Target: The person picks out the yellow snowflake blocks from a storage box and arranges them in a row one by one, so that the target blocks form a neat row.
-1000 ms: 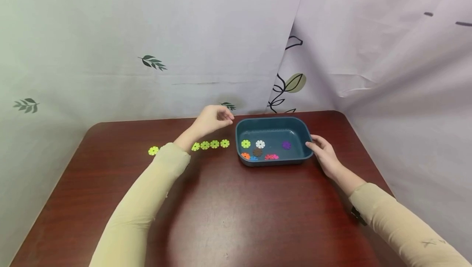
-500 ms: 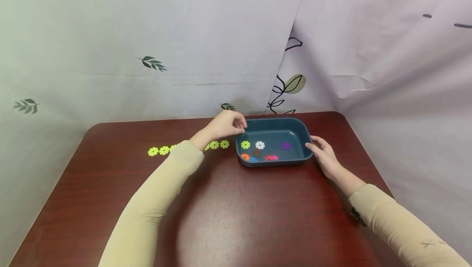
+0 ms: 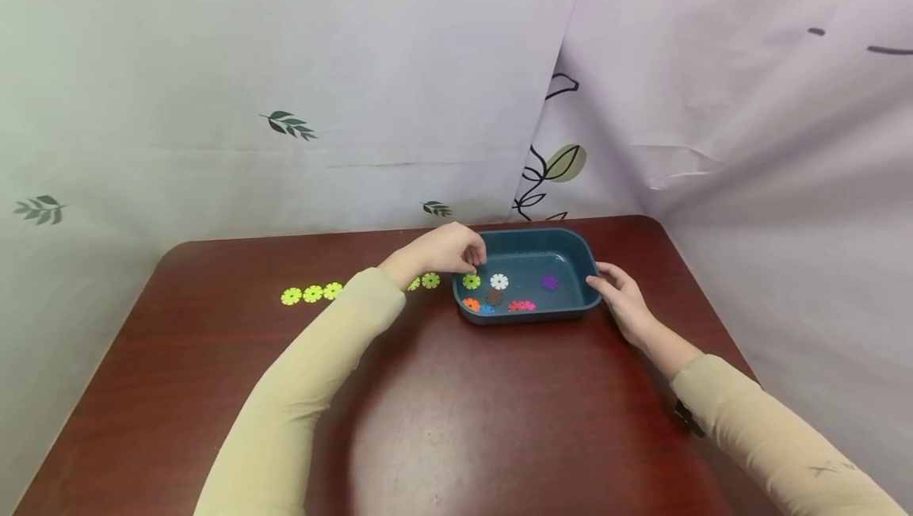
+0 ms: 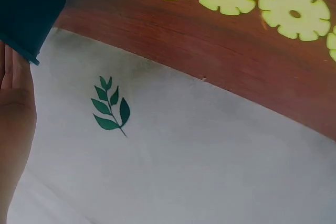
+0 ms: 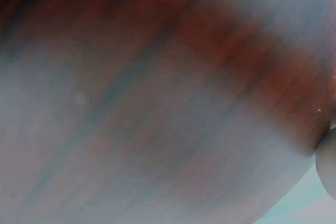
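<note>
My left hand point(image 3: 448, 248) reaches over the left end of a dark teal tray point(image 3: 528, 315), fingers loosely bent, with nothing visible held. Its thumb tip is right by a yellow-green flower-shaped disc point(image 3: 471, 282) inside. My right hand point(image 3: 628, 308) grips the tray's right rim, thumb over the edge and fingers outside. Also in the tray lie a white disc point(image 3: 499, 282), a brown disc point(image 3: 494, 297), a purple disc point(image 3: 550, 283), an orange disc point(image 3: 471, 304), and blue, red and pink ones. In the left wrist view, the tray's wall point(image 4: 29, 9) hides the left fingertips.
Left of the tray, a row of yellow-green discs point(image 3: 312, 293) runs across the dark red table point(image 3: 456, 405), partly hidden by the left forearm. A patterned white cloth point(image 3: 399, 104) hangs behind the table's back edge. Mostly blurred tabletop point(image 5: 294, 87) fills the right wrist view.
My left hand has moved right from above the row of discs, over the tray's left rim, and down toward the yellow-green disc inside. The right hand keeps its grip on the tray.
</note>
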{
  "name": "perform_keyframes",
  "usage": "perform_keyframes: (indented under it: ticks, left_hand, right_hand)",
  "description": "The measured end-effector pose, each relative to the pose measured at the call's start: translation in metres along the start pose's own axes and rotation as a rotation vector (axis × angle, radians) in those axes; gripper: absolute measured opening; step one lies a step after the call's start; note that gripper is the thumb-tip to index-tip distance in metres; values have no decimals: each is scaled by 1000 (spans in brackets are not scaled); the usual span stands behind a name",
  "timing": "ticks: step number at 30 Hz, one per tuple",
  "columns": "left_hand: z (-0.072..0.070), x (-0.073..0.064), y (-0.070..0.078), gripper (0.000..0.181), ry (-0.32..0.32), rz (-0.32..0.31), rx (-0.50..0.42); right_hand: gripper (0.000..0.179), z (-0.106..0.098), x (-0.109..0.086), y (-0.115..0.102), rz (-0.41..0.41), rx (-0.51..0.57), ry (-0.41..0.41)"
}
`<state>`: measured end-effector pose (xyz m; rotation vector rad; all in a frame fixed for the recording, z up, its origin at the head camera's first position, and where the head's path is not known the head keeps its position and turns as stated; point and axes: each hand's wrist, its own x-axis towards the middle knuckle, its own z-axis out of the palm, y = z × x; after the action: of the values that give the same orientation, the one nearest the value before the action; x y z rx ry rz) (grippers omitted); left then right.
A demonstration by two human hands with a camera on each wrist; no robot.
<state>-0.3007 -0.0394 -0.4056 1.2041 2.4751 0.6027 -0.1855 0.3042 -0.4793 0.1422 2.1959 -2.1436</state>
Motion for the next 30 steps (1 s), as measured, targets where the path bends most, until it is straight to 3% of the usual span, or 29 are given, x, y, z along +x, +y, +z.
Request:
perform_keyframes:
  ticks: [6, 11, 25, 30]
  left_hand:
    - [7, 9, 5, 20, -79, 1, 183]
    - [15, 16, 6, 18, -118, 4, 273]
    - [26, 24, 7, 15, -127, -14, 344]
    - [32, 27, 6, 17, -104, -26, 312]
  right_hand:
    - [37, 1, 0, 1, -7, -1, -1]
    - [35, 1, 1, 2, -22, 13, 0]
    - [37, 1, 1, 2, -25, -2, 8]
    - [39, 2, 1, 2, -18, -12, 7]
